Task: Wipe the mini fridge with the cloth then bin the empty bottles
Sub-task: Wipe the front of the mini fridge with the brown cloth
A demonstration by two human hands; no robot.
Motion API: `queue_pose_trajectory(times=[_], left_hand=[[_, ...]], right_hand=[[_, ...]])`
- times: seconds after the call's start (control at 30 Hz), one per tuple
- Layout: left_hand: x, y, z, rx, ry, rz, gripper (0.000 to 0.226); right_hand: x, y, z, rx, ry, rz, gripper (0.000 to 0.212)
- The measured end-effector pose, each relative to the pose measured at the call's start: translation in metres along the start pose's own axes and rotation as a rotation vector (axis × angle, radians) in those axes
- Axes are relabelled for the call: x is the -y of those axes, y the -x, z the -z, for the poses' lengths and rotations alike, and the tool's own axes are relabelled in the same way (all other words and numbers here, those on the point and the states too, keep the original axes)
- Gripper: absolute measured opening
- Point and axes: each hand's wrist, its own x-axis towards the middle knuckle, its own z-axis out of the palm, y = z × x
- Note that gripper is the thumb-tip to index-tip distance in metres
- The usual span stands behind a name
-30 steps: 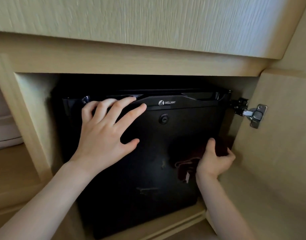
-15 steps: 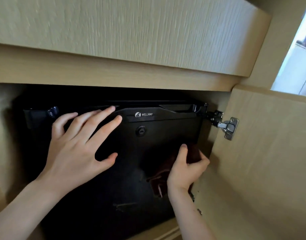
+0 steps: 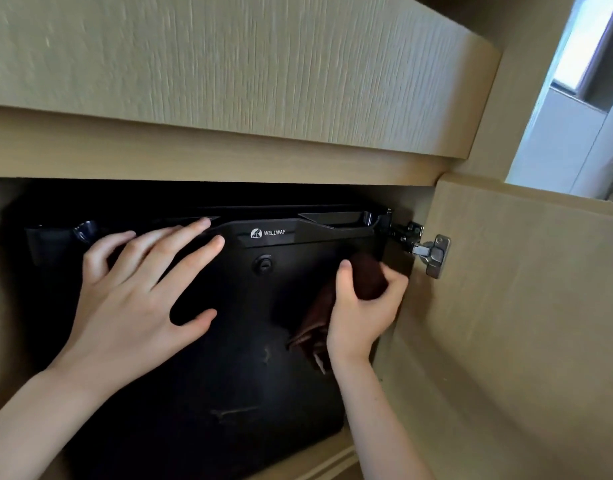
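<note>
A black mini fridge [image 3: 235,375] with a WELLWAY logo sits inside a wooden cabinet, its door closed. My left hand [image 3: 138,292] lies flat on the upper left of the fridge door, fingers spread, reaching the top edge. My right hand [image 3: 362,306] grips a dark brown cloth [image 3: 365,277] and presses it against the right part of the door near the edge; a fold of cloth hangs down beside the wrist. No bottles are in view.
The open wooden cabinet door [image 3: 523,323] stands at the right on a metal hinge [image 3: 431,254]. A thick wooden countertop [image 3: 229,81] overhangs close above the fridge. A bright window area [image 3: 582,64] shows at the top right.
My right hand has slid the cloth upward along the right side of the fridge door. The left hand stays flat on the door. The view has shifted right and tilted upward.
</note>
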Motion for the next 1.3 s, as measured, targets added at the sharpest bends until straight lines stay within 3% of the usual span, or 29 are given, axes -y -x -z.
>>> queue_pose_trajectory(times=[0.07,0.13,0.27,0.37,0.57,0.63,0.87,1.0,1.13,1.23,1.3], left_hand=[[-0.002,-0.001,-0.002,-0.008,0.001,0.007,0.077],[-0.005,-0.002,-0.003,-0.021,0.009,0.011,0.076],[-0.002,-0.001,-0.004,-0.010,-0.006,0.005,0.074],[-0.005,0.001,-0.003,-0.001,0.010,0.011,0.076],[-0.006,-0.005,0.000,-0.012,-0.005,0.009,0.073],[-0.005,-0.006,-0.001,-0.022,-0.009,0.006,0.072],[-0.007,-0.001,-0.003,-0.019,-0.012,-0.007,0.074],[-0.007,-0.006,0.000,0.022,-0.006,-0.012,0.078],[-0.007,-0.007,0.002,0.049,0.002,-0.013,0.082],[-0.004,-0.004,0.002,0.053,-0.005,-0.017,0.085],[-0.005,-0.004,0.003,0.046,-0.008,-0.014,0.085]], right_hand=[[0.013,-0.011,-0.011,0.070,-0.015,0.115,0.040],[0.009,-0.012,-0.015,0.034,-0.040,0.114,0.041],[-0.027,0.000,0.004,-0.182,0.007,-0.165,0.038],[-0.033,-0.005,0.016,-0.223,0.008,-0.290,0.038],[0.015,-0.031,-0.015,-0.060,-0.056,0.027,0.037],[0.008,-0.028,-0.019,-0.084,-0.060,0.034,0.038],[-0.077,0.021,0.035,-0.298,0.100,-0.438,0.038],[-0.041,0.007,0.008,-0.244,0.012,-0.183,0.038],[-0.016,0.065,-0.014,0.057,0.054,0.110,0.041],[-0.035,0.112,-0.005,0.332,0.150,0.454,0.044],[-0.045,0.109,0.004,0.437,0.129,0.517,0.044]])
